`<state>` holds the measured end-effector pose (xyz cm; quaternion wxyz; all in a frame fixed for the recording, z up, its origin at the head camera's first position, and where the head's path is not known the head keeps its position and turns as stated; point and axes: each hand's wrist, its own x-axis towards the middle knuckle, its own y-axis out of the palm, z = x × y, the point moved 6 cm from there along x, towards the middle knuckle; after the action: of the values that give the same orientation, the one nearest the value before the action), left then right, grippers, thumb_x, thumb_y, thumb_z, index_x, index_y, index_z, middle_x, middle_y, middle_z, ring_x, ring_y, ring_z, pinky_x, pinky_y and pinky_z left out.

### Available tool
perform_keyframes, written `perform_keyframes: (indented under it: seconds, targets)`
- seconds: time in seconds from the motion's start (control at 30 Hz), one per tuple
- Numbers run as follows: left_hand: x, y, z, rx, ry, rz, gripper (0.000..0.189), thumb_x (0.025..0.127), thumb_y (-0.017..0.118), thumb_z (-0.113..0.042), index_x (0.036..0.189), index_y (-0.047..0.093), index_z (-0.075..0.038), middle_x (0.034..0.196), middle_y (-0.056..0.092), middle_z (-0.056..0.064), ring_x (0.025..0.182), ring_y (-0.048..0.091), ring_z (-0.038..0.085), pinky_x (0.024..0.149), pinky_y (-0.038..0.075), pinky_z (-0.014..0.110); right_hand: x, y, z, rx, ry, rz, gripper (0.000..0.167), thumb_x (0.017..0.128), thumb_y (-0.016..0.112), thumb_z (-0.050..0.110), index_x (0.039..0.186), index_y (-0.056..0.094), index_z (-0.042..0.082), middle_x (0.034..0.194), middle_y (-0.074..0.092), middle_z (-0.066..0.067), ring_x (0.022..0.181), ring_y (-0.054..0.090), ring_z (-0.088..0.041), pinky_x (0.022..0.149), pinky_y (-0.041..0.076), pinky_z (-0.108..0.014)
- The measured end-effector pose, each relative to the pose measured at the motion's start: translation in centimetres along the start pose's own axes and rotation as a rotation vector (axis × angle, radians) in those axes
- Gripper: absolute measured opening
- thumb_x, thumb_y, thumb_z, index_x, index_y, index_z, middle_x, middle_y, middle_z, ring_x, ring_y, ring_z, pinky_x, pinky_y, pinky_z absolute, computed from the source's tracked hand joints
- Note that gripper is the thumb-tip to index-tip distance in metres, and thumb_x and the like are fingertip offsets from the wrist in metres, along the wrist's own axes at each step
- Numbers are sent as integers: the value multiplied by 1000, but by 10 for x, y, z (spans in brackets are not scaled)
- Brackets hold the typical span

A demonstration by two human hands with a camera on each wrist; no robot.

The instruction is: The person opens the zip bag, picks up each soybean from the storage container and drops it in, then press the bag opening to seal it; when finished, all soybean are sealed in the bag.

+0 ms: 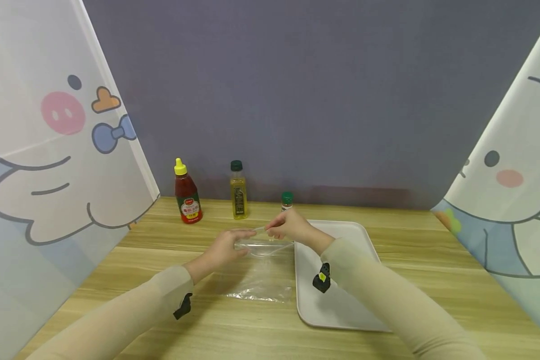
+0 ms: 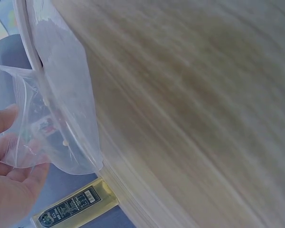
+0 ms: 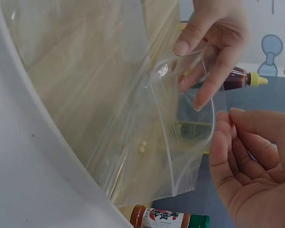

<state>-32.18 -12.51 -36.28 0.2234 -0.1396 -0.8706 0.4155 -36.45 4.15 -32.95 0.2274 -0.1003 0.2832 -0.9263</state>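
Observation:
My right hand [image 1: 292, 227] pinches the far rim of a clear zip bag [image 1: 256, 277] between thumb and fingertips. The bag's mouth is spread apart. At its left corner is my left hand [image 1: 225, 250], thumb by the near rim and loosely extended fingers at the far side. In the right wrist view, my left hand [image 3: 218, 52] has a gap between thumb and fingers, with plastic between them. Small pale pieces [image 3: 142, 146] show through the bag there. The bag's lower end stretches toward me over the wooden table.
A white tray [image 1: 324, 310] lies right of the bag, beneath my right forearm. Along the back stand a ketchup bottle [image 1: 189, 197], a yellow oil bottle [image 1: 239, 195] and a green-capped spice jar [image 1: 287, 199], partly behind my right hand. A grey partition [image 1: 297, 100] rises behind.

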Motion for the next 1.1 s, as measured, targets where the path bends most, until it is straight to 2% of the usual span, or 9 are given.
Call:
perform_keyframes:
  seconds: [0.2,0.43,0.53,0.77,1.0,1.1]
  targets:
    - [0,1,1,-10,-6,3,48,83,71,-1,129,60,-2,137,56,18,118,59,37,101,49,51,1,2,0,-46,11,-17,16,87,69,8,98,74,-3,84,76,-10,61,59,-7,59,55,-22]
    - [0,0,1,-14,-17,3,48,83,71,-1,130,59,-3,137,56,17,118,59,37,101,49,51,-4,-4,-1,-18,-1,-5,17,89,68,9,101,74,-1,88,75,-10,68,64,-11,70,60,-36]
    - [0,0,2,-31,-27,2,49,83,71,-2,130,60,-3,137,56,17,118,59,37,102,48,51,-9,-14,-2,-4,9,-17,18,89,69,10,102,74,-1,90,75,-11,72,66,-13,73,61,-39]
    - [0,0,4,-57,-55,-5,50,82,72,-2,130,60,-5,138,56,16,120,58,36,104,46,51,-20,-44,-15,-7,40,-56,17,89,68,10,102,74,0,92,75,-12,75,66,-19,65,58,-25]
    - [-1,0,3,-59,-61,-6,51,81,72,0,130,60,-5,138,56,16,119,58,35,104,47,51,-34,-70,-36,-54,72,-68,19,89,66,7,104,72,-3,94,74,-15,72,65,-15,66,58,-27]
    - [-2,0,3,-66,-79,-4,52,81,73,0,130,60,-6,138,56,15,121,58,35,105,46,50,-39,-79,-47,-76,96,-64,18,89,66,7,104,71,-3,96,74,-16,75,65,-18,69,58,-29]
